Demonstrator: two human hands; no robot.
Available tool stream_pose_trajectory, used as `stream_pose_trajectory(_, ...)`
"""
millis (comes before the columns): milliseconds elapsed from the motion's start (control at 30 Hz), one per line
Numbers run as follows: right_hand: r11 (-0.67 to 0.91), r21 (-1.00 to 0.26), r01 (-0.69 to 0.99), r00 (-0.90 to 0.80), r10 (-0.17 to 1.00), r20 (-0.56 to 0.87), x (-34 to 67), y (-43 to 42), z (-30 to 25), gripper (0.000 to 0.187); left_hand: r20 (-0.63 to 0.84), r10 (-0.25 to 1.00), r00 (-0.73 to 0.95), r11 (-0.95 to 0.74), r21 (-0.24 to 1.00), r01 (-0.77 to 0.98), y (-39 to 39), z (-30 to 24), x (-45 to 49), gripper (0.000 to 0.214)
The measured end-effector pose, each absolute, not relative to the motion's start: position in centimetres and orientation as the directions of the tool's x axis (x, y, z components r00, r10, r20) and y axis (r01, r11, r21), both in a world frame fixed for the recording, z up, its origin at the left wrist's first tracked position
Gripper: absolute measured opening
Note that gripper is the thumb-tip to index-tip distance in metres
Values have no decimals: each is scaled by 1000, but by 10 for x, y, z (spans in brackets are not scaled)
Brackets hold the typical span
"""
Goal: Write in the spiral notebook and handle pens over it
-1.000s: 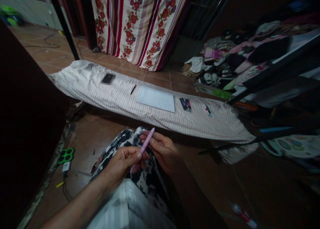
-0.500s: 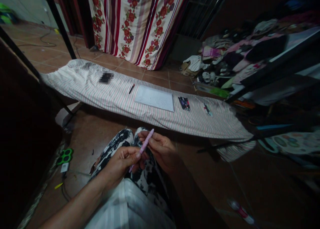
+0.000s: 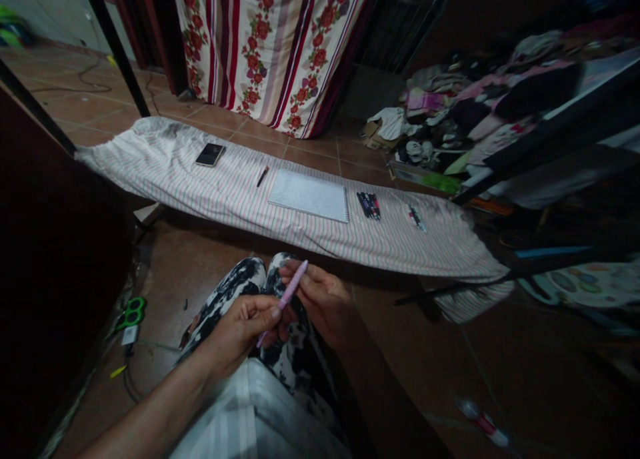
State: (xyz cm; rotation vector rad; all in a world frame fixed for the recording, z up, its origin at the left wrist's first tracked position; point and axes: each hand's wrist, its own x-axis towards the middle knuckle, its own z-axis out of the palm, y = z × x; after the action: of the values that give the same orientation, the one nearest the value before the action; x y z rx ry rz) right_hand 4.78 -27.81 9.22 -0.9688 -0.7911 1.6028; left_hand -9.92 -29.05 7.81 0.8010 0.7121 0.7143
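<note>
A slim pink pen [image 3: 292, 286] slants between my two hands above my lap. My left hand [image 3: 255, 322] pinches its lower part between thumb and fingers. Around its upper end, the fingers of my right hand [image 3: 323, 302] are closed, with the thumb against the pen. Beyond my knees, a spiral notebook [image 3: 309, 195] lies open on a striped cloth [image 3: 230, 202]. Left of the notebook is a dark pen [image 3: 263, 176]; farther left lies a phone [image 3: 210, 155]. Several dark pens [image 3: 369, 205] sit in a group to its right, beside a smaller cluster of thin items [image 3: 416, 217].
The cloth covers a long low surface between dark metal bars [image 3: 113, 45]. A floral curtain [image 3: 275, 52] hangs behind it. Clothes [image 3: 480, 105] are heaped at the right. A bottle [image 3: 483, 422] lies on the tiled floor, and a green power strip [image 3: 131, 313] is at the left.
Both hands keep the pink pen in nearly the same pose. The view has shifted very slightly. The phone, blurred out before, now shows clearly.
</note>
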Motion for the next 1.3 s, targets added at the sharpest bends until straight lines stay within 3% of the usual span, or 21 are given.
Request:
stream_pose_trajectory(133,-216,-892,-397,-54,976,-213,51,-274,87,24,-257,806,534,444,858,-258,-292,74,-97,36)
stream_pose_trajectory(267,-134,-913,-385,-27,991,-134,48,-272,83,33,-270,825,497,424,877,-227,-292,74,-96,36)
stream_pose_trajectory(433,-192,-872,-451,-88,981,-170,45,-277,87,47,-273,803,529,460,849,-260,-291,76,-98,37)
stream_pose_trajectory(667,-206,-891,-404,-62,978,-199,51,-276,87,22,-258,822,508,424,872,-244,-293,74,-99,34)
stream_pose_trajectory(800,-140,-906,-398,-95,989,-111,49,-275,84,30,-261,807,529,443,861,-251,-293,76,-99,34)
stream_pose_trajectory(900,-183,-897,-403,-144,980,-135,47,-277,87,41,-271,787,554,489,821,-293,-292,78,-101,33)
stream_pose_trajectory(1100,-243,-886,-395,-79,970,-230,48,-278,91,24,-279,785,553,491,824,-283,-292,76,-102,35)
stream_pose_trajectory(1300,-103,-900,-423,-38,995,-97,44,-273,84,23,-282,812,511,450,860,-240,-292,74,-100,36)
